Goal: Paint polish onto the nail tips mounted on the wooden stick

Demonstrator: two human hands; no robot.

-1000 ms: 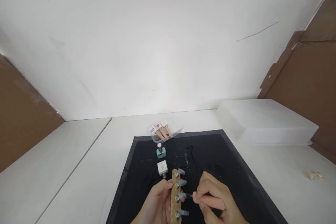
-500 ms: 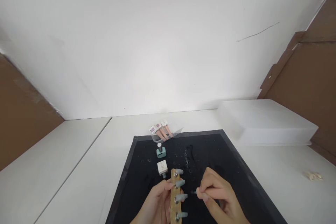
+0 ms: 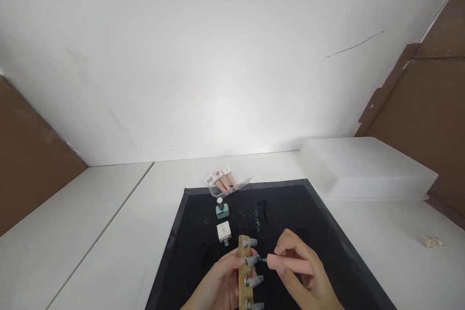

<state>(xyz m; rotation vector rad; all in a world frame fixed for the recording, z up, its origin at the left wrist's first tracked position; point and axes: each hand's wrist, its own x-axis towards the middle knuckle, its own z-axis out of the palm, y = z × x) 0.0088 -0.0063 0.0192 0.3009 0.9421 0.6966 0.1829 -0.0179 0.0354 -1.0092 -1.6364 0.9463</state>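
My left hand [image 3: 225,282] is closed around a wooden strip [image 3: 244,275] that carries several grey-green nail tips [image 3: 254,281] on round mounts. Between the fingers of my right hand [image 3: 303,271] is a nail polish brush [image 3: 290,264] with a pink handle. Its bristle end points left and meets the tip of the second nail from the top. Just beyond the strip lies an open white nail polish bottle [image 3: 224,231], its neck toward me. Behind that sits a teal bottle [image 3: 222,210] with a grey cap.
A clear plastic tray [image 3: 241,183] with several pink-handled polish bottles [image 3: 222,180] stands at the back edge of the black mat [image 3: 286,208]. A white block [image 3: 374,164] is at the right, with small beige rings [image 3: 431,242] nearer me. A white wall rises behind.
My right hand has turned the brush so its pink handle shows fully, and its tip has come left onto the second nail. The strip has shifted slightly right and down.
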